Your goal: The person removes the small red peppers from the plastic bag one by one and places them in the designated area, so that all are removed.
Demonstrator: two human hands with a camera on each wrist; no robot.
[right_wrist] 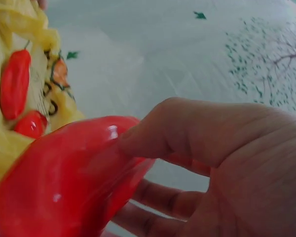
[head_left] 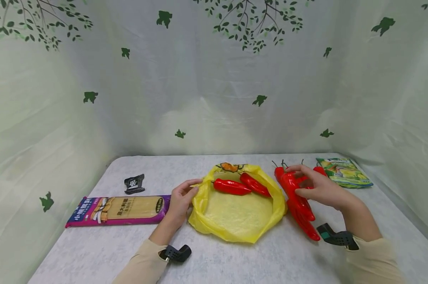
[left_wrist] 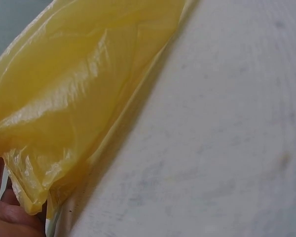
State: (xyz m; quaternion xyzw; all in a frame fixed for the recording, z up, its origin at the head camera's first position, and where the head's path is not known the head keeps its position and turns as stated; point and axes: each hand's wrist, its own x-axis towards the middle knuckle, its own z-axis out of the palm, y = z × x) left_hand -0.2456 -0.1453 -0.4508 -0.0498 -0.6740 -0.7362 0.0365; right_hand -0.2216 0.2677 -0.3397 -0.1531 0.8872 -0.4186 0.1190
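Note:
In the head view a yellow plastic bag (head_left: 231, 236) stands with its mouth spread wide. Inside it lie two red chili peppers, one on the left (head_left: 231, 187) and one on the right (head_left: 256, 184). My left hand (head_left: 180, 200) pinches the bag's left rim; the left wrist view shows the bag (left_wrist: 79, 94) bunched at the fingers (left_wrist: 15, 217). To the right of the bag, my right hand (head_left: 320, 187) grips a red chili pepper (head_left: 293, 191) between thumb and fingers, above other red peppers (head_left: 307, 228) on the table. The palm side is partly hidden in the head view.
A purple pack of noodles (head_left: 128, 209) lies left of the left hand. Behind it is a small black packet (head_left: 134, 184). A green and yellow packet (head_left: 345, 172) rests at the table's back right. A leaf-patterned curtain (head_left: 214, 98) encloses the table.

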